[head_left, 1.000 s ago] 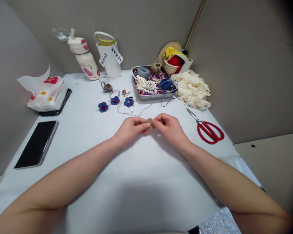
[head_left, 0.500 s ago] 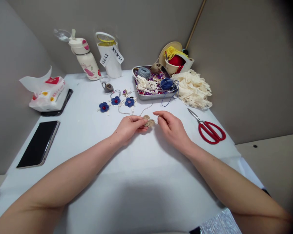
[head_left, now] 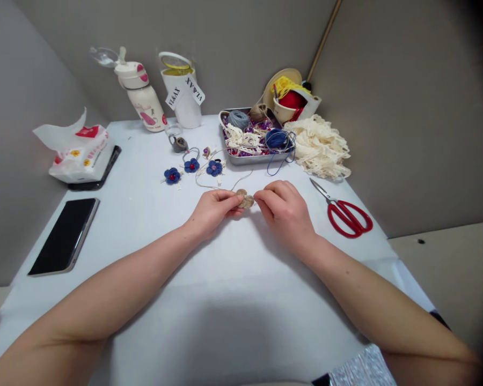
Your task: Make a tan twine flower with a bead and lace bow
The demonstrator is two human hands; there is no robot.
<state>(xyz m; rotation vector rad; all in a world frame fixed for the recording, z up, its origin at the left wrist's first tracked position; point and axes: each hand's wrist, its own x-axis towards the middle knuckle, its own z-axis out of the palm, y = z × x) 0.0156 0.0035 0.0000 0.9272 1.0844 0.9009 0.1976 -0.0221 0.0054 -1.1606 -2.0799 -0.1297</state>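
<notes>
At the middle of the white table my left hand [head_left: 213,210] pinches a small tan twine piece [head_left: 245,199]. A thin string trails from it back towards the metal tray [head_left: 253,158]. My right hand [head_left: 284,206] has its fingers curled and its fingertips closed on the right side of the same twine piece. Both hands rest low over the white table [head_left: 209,311]. Three blue yarn flowers [head_left: 191,165] with red centres lie just beyond my hands.
Red-handled scissors [head_left: 346,212] lie right of my hands. The tray holds grey and blue yarn balls, lace and beads. A cream lace pile [head_left: 320,146], a cup of yarn [head_left: 292,102], a bottle [head_left: 140,94], a white container [head_left: 183,91], a tissue pack [head_left: 78,150] and a phone [head_left: 64,235] stand around.
My right hand let go of the twine piece and opened slightly half a second ago, then came back and closed its fingertips on it again. My left hand kept its hold.
</notes>
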